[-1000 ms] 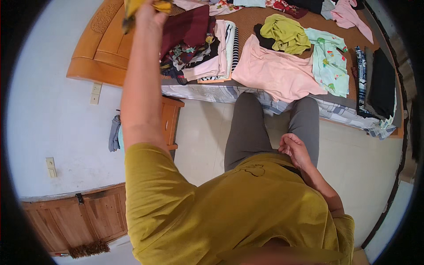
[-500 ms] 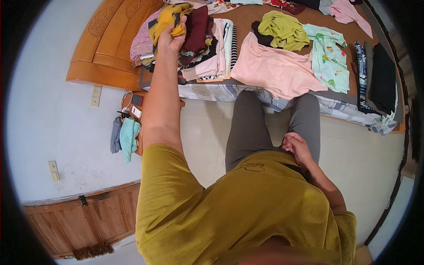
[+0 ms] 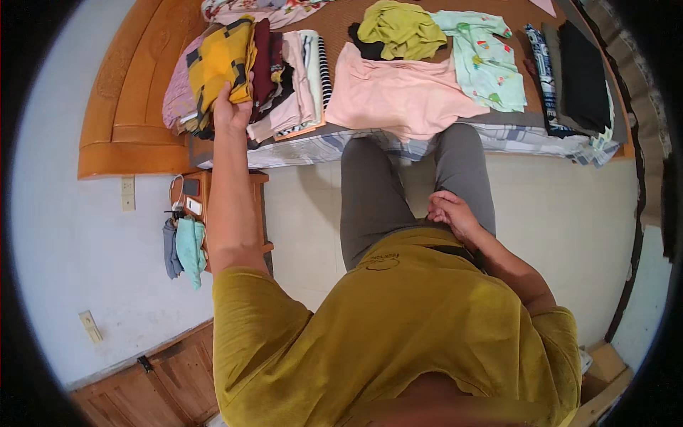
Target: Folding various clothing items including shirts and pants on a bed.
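At the far left of the bed, my left hand (image 3: pixel 231 110) grips the near edge of a folded yellow garment with dark checks (image 3: pixel 217 60). The garment rests on or against a pile that shows a pink-purple patterned cloth (image 3: pixel 178 89) at its left. Folded maroon clothes (image 3: pixel 263 64) lie just to its right, followed by pale pink and striped ones (image 3: pixel 309 78). My right hand (image 3: pixel 452 213) is held at my lap with its fingers curled in, and nothing shows in it.
A pale pink shirt (image 3: pixel 398 89) lies spread at the bed's front edge. Behind it sits a crumpled lime-green garment (image 3: pixel 402 28), with a mint printed top (image 3: pixel 487 64) beside it. Folded dark clothes (image 3: pixel 587 75) stand at the right. Left of my legs is a small wooden nightstand (image 3: pixel 256 206).
My left hand has brought the yellow garment left and nearer, and it now looks flatter, over the left pile. The whole view has shifted a little. My right hand stays at my lap.
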Demonstrator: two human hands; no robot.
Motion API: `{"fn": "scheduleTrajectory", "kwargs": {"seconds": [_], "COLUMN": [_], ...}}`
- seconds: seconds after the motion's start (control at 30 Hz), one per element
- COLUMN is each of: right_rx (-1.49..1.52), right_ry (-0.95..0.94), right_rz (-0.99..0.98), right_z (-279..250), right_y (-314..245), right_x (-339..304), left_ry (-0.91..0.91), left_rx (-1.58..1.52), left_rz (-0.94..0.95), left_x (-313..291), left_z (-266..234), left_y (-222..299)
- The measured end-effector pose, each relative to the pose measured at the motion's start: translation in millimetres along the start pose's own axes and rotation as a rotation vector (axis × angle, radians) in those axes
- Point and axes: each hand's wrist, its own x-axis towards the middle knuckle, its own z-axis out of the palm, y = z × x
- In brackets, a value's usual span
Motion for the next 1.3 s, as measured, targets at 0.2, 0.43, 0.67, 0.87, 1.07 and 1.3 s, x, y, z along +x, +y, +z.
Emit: {"fn": "scheduleTrajectory", "kwargs": {"seconds": [0.2,0.43,0.67,0.87,1.07,1.3], "right_rx": [0.134,0.096,0.167,0.236,0.294,0.226], "right_ry": [-0.067,-0.221,-0.256,-0.281,-0.322,-0.277], "right_rz": [-0.029,0.129,0.105,0.116,0.138,0.097], "right_z": [-12,-12,-8,-17,-19,-14], "right_y": [2,-13,-19,-25,-28,-23], "right_x": [5,19,20,18,21,22], "left_ry": [0.046,-0.013,-0.388,-0.521,-0.311,-0.531], "left_rx": [-0.068,0.258,1.242,1.854,1.581,0.089], "left_rz": [-0.098,-0.634,0.116,0.497,0.088,-0.243], "left_x": [-64,-76,42,76,139,85], "left_z": [-6,54,90,135,141,188], "left_y": [-99,-235,-288,-310,-303,-160]}}
